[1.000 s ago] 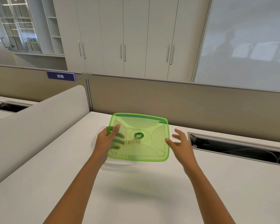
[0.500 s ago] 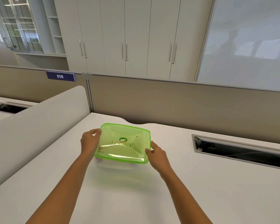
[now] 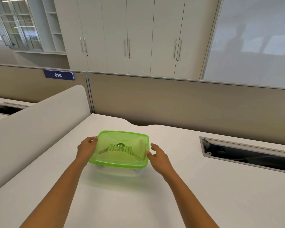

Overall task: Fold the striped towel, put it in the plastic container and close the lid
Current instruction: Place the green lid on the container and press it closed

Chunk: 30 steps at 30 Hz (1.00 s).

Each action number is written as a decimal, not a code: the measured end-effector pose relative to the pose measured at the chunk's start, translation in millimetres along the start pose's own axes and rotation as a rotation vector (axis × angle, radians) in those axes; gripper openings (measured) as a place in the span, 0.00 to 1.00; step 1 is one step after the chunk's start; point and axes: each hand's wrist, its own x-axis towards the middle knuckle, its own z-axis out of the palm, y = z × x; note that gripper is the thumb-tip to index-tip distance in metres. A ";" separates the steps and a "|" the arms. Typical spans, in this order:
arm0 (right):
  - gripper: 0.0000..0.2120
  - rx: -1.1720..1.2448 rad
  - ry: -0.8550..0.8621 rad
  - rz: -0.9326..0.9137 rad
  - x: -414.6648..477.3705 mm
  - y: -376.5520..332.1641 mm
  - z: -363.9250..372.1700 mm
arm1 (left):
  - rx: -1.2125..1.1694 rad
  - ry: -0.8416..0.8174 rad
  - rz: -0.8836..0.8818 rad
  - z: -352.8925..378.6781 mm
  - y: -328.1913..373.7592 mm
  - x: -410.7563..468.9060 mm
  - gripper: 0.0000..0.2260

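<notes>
A translucent green lid (image 3: 122,157) lies on top of the clear plastic container (image 3: 115,172) on the white desk (image 3: 138,203). The striped towel (image 3: 130,151) shows faintly through the lid as thin stripes inside the container. My left hand (image 3: 86,148) grips the lid's left edge with curled fingers. My right hand (image 3: 158,157) is at the lid's right edge, fingers spread, with only a fingertip touching the rim.
A dark cable slot (image 3: 247,153) is sunk into the desk at the right. A white rounded divider (image 3: 39,120) rises along the left side. A beige partition (image 3: 171,99) with a blue "016" label (image 3: 58,75) backs the desk; cabinets stand behind.
The lid came down from a tilted, raised position onto the container and now sits flat. My right hand has loosened from the lid's right edge.
</notes>
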 end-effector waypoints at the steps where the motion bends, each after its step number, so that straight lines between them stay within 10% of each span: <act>1: 0.23 0.014 0.026 0.010 3.3 0.9 -0.7 | 0.026 -0.011 0.000 -0.9 0.3 3.0 0.18; 30: 0.20 0.427 0.177 0.301 86.1 -4.9 28.2 | 0.128 -0.045 0.043 22.6 14.8 41.2 0.17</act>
